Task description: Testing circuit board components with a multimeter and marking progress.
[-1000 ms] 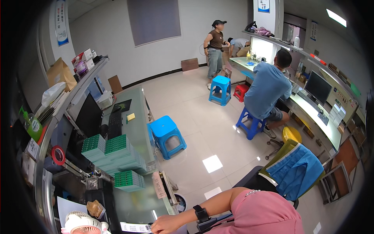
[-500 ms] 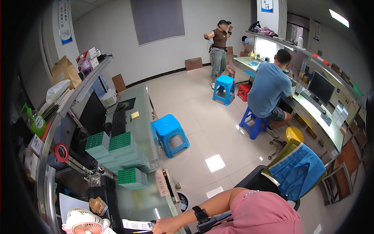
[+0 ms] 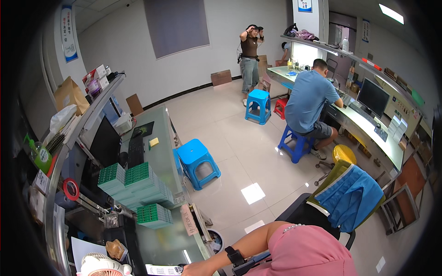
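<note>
My right hand (image 3: 197, 268) lies low on the desk at the lower edge, its forearm reaching in from the pink sleeve (image 3: 309, 250). A black band (image 3: 235, 255) circles the wrist. Right beside the fingertips is a white printed paper strip (image 3: 162, 270). The fingers are mostly cut off by the picture's edge, so their grip does not show. My left hand is out of view. Close by on the desk stand stacks of green-topped circuit board panels (image 3: 154, 215), a pink and white fan (image 3: 105, 269) and a crumpled brown wrapper (image 3: 116, 249).
A blue stool (image 3: 199, 156) stands beside the desk (image 3: 162, 126). An office chair with a blue cloth (image 3: 348, 198) is behind my arm. One person (image 3: 306, 103) sits at the right-hand bench; another (image 3: 250, 55) stands farther back. A shelf (image 3: 90, 124) overhangs the desk.
The whole view has shifted slightly, bringing my right hand and the fan lower. The standing person has raised both hands to the head. The seated person has bent further toward the bench.
</note>
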The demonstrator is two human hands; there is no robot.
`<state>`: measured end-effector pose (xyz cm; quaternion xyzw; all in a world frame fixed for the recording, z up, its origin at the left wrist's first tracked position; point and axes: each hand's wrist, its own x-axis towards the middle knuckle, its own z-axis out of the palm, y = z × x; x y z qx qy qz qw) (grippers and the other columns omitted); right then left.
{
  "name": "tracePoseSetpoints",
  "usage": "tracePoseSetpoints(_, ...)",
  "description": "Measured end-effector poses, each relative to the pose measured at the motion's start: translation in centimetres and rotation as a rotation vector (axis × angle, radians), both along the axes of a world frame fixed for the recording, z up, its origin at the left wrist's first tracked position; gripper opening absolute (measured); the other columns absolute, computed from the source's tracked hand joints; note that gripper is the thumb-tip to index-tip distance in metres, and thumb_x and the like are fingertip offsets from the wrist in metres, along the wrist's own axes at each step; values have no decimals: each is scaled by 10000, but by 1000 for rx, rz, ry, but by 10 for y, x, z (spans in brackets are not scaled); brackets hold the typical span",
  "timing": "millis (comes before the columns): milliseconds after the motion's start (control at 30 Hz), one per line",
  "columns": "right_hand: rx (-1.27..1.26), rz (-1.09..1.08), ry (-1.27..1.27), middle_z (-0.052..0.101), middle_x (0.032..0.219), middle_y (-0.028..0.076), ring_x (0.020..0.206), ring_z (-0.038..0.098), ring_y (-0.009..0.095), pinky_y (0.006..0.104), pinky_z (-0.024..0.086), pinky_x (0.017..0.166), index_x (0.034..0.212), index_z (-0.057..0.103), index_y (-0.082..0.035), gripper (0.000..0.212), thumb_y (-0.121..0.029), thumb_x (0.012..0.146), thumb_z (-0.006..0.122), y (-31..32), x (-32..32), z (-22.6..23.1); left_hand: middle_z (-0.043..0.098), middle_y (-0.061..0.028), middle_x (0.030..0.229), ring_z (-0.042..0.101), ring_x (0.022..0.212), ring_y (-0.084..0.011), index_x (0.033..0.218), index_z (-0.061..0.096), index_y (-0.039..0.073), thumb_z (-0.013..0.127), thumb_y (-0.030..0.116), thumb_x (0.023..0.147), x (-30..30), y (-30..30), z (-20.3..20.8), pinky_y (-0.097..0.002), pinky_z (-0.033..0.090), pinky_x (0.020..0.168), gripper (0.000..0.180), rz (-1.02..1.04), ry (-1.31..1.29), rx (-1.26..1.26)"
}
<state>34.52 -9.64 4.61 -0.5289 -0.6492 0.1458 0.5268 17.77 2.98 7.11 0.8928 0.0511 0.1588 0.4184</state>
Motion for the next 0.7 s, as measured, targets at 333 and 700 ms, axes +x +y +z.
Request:
tracePoseSetpoints(333, -142, -53, -57, 643, 880, 138, 822, 626, 294, 363, 476, 669, 902, 636, -63, 266, -322, 915, 574, -22, 41, 11, 520, -34, 734, 474, 705, -117, 831, 560, 7, 585, 117, 933, -23, 1, 18, -265, 408, 651, 152, 103, 97, -304)
tracePoseSetpoints(700, -422, 244, 294, 590, 744, 33, 695, 517, 140, 322, 449, 650, 924, 608, -26, 296, -310, 864, 669, 11, 33, -26, 466, 29, 732, 409, 659, -57, 807, 533, 66, 556, 107, 930, -49, 16, 11, -208, 353, 587, 132, 537, 96, -595)
